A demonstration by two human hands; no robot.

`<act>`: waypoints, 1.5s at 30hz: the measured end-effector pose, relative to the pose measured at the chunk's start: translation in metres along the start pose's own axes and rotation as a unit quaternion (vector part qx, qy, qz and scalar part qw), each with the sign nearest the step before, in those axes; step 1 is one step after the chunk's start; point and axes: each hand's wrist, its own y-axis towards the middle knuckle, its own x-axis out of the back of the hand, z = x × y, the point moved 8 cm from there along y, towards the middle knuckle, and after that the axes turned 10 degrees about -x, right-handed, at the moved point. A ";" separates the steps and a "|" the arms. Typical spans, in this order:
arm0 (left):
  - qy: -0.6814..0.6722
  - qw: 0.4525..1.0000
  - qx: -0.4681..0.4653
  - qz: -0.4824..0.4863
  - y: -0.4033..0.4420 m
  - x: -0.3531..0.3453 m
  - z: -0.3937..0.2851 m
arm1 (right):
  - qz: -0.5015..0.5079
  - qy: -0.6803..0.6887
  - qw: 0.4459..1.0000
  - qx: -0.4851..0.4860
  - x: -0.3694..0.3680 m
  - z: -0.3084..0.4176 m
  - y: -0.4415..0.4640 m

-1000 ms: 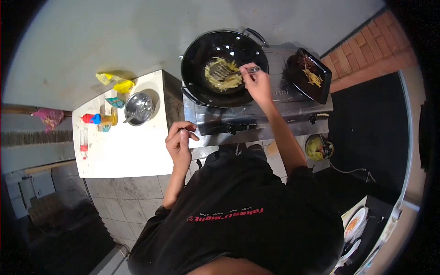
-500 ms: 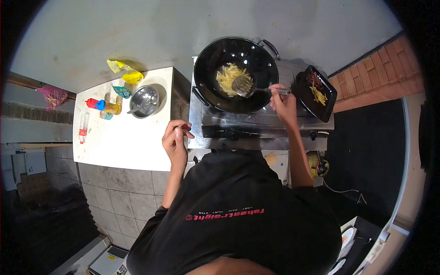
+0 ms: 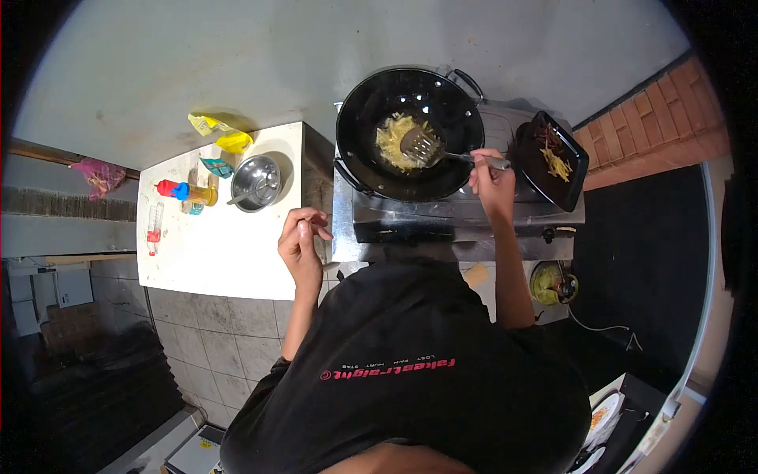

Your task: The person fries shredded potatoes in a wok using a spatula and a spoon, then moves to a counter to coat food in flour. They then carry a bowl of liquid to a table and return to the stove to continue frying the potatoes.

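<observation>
My right hand (image 3: 493,183) is closed around the handle of a slotted metal turner (image 3: 460,156). The turner's head rests among pale yellow strips of food (image 3: 392,141) at the bottom of a black two-handled wok (image 3: 359,162). The wok stands on a steel gas stove (image 3: 347,241). My left hand (image 3: 302,241) hovers near the stove's left front corner, fingers loosely curled and slightly apart, with nothing visible in it. To the right of the wok, a black rectangular dish (image 3: 555,186) holds yellow strips and dark reddish pieces.
On the white table (image 3: 221,265) at left stand a steel bowl (image 3: 268,163) with a spoon, bottles with red and blue caps (image 3: 183,192), a clear bottle (image 3: 154,229) and a yellow packet (image 3: 234,142). A grey wall rises behind the stove; bricks (image 3: 632,134) flank its right.
The view has shifted slightly, moving the scene a little right and down. The turner's head has tilted slightly among the strips. My left hand stays in about the same place.
</observation>
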 end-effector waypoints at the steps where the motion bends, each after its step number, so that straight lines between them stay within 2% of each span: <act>1: 0.000 1.000 0.000 0.000 0.001 0.000 0.000 | -0.009 0.022 1.000 -0.006 0.003 0.000 0.001; 2: 0.003 1.000 -0.011 0.004 0.002 -0.001 -0.001 | -0.010 0.021 1.000 -0.006 0.002 -0.002 0.002; 4: 0.003 1.000 -0.022 0.011 0.003 -0.003 0.003 | 0.003 0.116 0.993 -0.011 -0.001 -0.009 0.006; 6: 0.023 0.998 -0.039 0.043 0.003 -0.007 0.010 | 0.002 0.123 0.992 -0.016 -0.005 -0.014 0.006; 8: -0.005 0.998 0.034 0.060 0.001 -0.015 0.017 | 0.001 0.132 0.991 -0.025 -0.014 -0.021 0.006; 14: -0.043 0.987 0.072 0.134 -0.002 -0.034 0.035 | -0.014 0.153 0.985 -0.077 -0.017 -0.042 -0.010; 17: -0.032 0.982 0.048 0.182 -0.002 -0.046 0.029 | 0.010 0.234 0.964 -0.124 -0.012 -0.053 -0.032; 21: -0.050 0.971 0.016 0.235 -0.004 -0.067 0.014 | 0.000 0.220 0.967 -0.127 0.009 -0.059 -0.063; 22: -0.071 0.965 0.012 0.253 -0.006 -0.076 0.009 | 0.003 0.221 0.971 -0.095 0.014 -0.063 -0.072; 24: -0.087 0.955 0.018 0.284 -0.014 -0.096 -0.002 | -0.019 0.184 0.974 -0.132 0.027 -0.057 -0.096; 25: -0.092 0.946 -0.004 0.312 -0.020 -0.108 -0.014 | -0.049 0.173 0.977 -0.115 0.039 -0.049 -0.113; 27: -0.109 0.920 -0.046 0.373 -0.038 -0.138 -0.035 | -0.121 0.173 0.974 -0.087 0.070 -0.042 -0.156; 28: -0.138 0.909 -0.036 0.391 -0.051 -0.154 -0.041 | -0.133 0.132 0.981 -0.050 0.083 -0.037 -0.181; 29: -0.181 0.886 -0.045 0.425 -0.068 -0.172 -0.047 | -0.148 0.086 0.985 -0.015 0.098 -0.033 -0.210; 30: -0.226 0.858 -0.053 0.458 -0.087 -0.191 -0.053 | -0.175 0.117 0.978 -0.014 0.111 -0.033 -0.245; 33: -0.233 0.787 -0.050 0.569 -0.162 -0.239 -0.098 | -0.283 0.074 0.956 0.020 0.153 -0.049 -0.365; 35: -0.247 0.724 -0.067 0.641 -0.223 -0.260 -0.130 | -0.319 0.110 0.940 -0.042 0.171 -0.082 -0.454; 36: -0.250 0.694 -0.074 0.671 -0.257 -0.267 -0.145 | -0.348 0.112 0.930 -0.042 0.178 -0.091 -0.502; 38: -0.271 0.636 -0.113 0.713 -0.328 -0.273 -0.187 | -0.428 0.148 0.888 -0.075 0.181 -0.116 -0.601; 39: -0.279 0.610 -0.089 0.737 -0.365 -0.273 -0.199 | -0.468 0.174 0.864 -0.069 0.179 -0.130 -0.649; 40: -0.316 0.590 0.031 0.742 -0.405 -0.271 -0.203 | -0.508 0.198 0.836 -0.058 0.177 -0.143 -0.693; 42: -0.369 0.539 0.063 0.754 -0.467 -0.266 -0.236 | -0.576 0.208 0.783 -0.114 0.164 -0.171 -0.776; 43: -0.364 0.530 0.070 0.763 -0.495 -0.262 -0.253 | -0.586 0.203 0.775 -0.116 0.157 -0.171 -0.809; 45: -0.375 0.502 0.098 0.773 -0.543 -0.254 -0.278 | -0.649 0.242 0.707 -0.144 0.141 -0.175 -0.876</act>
